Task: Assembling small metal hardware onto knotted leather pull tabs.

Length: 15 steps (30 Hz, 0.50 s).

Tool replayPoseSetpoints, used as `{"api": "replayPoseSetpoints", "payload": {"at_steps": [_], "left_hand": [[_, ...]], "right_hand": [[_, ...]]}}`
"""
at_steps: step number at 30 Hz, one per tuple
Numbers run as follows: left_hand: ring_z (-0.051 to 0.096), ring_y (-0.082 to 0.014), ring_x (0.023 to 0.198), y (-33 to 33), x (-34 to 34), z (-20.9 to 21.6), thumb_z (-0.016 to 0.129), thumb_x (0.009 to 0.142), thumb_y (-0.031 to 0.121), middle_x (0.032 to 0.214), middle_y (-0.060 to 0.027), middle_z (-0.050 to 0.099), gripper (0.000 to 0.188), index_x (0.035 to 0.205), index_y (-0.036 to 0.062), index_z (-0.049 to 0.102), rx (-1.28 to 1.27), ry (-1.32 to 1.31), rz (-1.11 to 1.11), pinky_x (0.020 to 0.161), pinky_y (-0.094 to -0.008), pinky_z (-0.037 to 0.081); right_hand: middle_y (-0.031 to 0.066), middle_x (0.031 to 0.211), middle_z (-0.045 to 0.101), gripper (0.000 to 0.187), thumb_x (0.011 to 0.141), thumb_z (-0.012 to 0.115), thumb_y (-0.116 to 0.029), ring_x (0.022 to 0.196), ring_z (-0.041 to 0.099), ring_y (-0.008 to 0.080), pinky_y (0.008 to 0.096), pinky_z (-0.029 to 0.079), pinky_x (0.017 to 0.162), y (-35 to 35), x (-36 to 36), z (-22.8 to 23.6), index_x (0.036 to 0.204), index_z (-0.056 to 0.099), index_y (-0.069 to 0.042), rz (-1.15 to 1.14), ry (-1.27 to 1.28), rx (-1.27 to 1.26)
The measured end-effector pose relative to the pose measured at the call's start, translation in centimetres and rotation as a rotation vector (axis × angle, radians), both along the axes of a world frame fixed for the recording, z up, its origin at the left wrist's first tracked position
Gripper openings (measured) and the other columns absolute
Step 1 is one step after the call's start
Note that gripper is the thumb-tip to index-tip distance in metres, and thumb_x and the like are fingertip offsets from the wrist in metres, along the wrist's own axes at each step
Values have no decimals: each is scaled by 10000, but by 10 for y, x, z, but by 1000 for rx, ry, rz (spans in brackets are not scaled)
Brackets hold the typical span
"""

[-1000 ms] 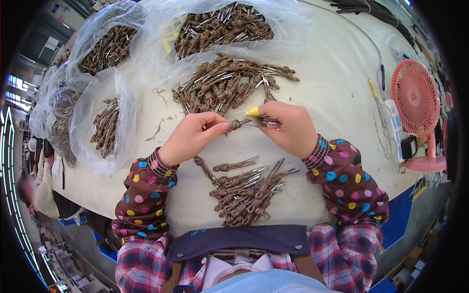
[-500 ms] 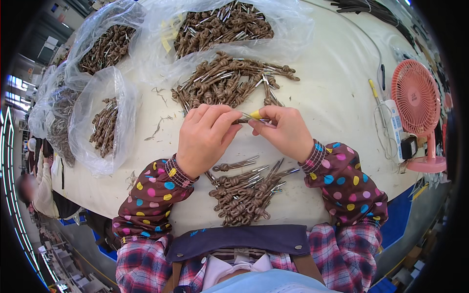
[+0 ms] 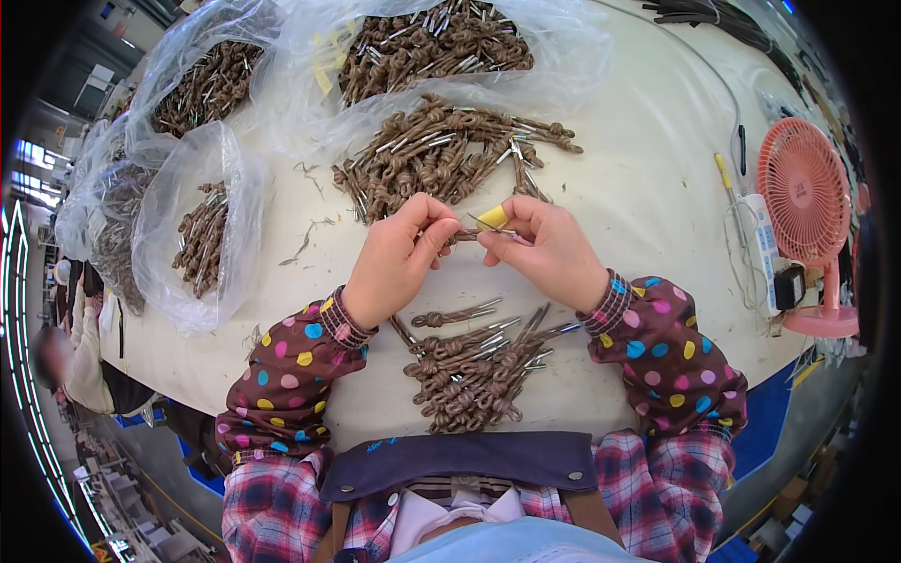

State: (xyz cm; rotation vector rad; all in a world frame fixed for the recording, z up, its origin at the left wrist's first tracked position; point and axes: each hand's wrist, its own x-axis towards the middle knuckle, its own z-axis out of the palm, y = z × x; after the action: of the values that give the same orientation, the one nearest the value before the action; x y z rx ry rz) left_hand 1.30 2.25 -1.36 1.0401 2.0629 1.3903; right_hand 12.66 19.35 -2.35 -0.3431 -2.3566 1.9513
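My left hand (image 3: 394, 258) pinches a short brown cord (image 3: 465, 236) between thumb and fingers. The cord bridges the small gap to my right hand (image 3: 556, 253), which is closed on its other end, where a metallic tip shows. A yellow piece (image 3: 492, 218) with a thin, pointed dark metal part beside it sits at my right fingertips; its exact kind is unclear. Below my hands lies a small pile of brown knotted cords (image 3: 460, 380) with silvery tips. Just beyond them is a bigger heap of similar cords (image 3: 413, 155).
Clear plastic bags hold more knotted cords: a large bag (image 3: 563, 70) at the back and a smaller bag (image 3: 246, 225) at the left. At the right stand a pink fan (image 3: 802, 192) and a white power strip (image 3: 758, 246). A yellow-handled tool (image 3: 722, 171) lies nearby.
My left hand has turned, its fingers now curled tighter around the cord end. More of the thin pointed metal part shows at my right fingertips. The piles look unchanged.
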Motion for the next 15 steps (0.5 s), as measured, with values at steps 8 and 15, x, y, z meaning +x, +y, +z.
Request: {"api": "replayPoseSetpoints", "payload": {"at_steps": [8,15], "left_hand": [[537,-96,584,-1,0,1,536,963,151,665,-34,579,146,951,10,567,-79,9,27,546,-247,428],[560,-134,591,2,5,2,555,948,145,673,-66,589,144,945,1,568,-85,89,40,563,-264,447]], "right_hand": [[60,825,578,343,826,688,-362,652,621,257,360,484,550,-5,5,14,879,540,-57,-130,237,727],[26,734,500,266,804,695,-315,562,568,202,325,445,488,-7,3,7,760,531,-109,-129,433,1094]]}}
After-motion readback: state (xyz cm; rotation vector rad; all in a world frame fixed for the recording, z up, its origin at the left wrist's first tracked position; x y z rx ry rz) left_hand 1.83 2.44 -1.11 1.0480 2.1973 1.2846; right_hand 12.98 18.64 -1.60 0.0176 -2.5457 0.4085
